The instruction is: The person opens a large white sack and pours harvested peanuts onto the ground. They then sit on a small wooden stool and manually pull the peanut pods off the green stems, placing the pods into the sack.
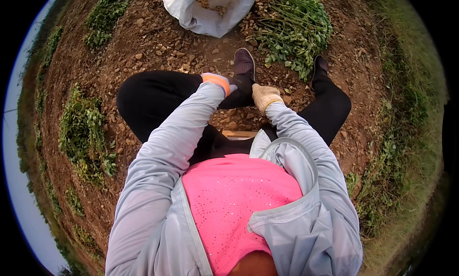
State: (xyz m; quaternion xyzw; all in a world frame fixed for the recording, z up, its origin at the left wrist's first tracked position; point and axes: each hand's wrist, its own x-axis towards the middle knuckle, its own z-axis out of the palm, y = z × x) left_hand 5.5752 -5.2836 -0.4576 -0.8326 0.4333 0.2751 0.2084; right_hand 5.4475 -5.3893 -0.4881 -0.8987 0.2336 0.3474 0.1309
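I sit low over brown stony soil, legs in black trousers spread apart. My left hand, in a glove with an orange cuff, rests on my left shin just behind the dark shoe; its fingers are hidden. My right hand, in a tan knitted glove, hangs curled between my legs above the soil, beside the same leg. No object shows in either hand. A heap of uprooted green plants lies ahead to the right. A white sack with brownish pods inside stands open ahead.
More pulled green plants lie in a clump at my left and at the far left top. Grass borders the plot on the right. A pale wooden edge shows under me. Loose stones cover the ground.
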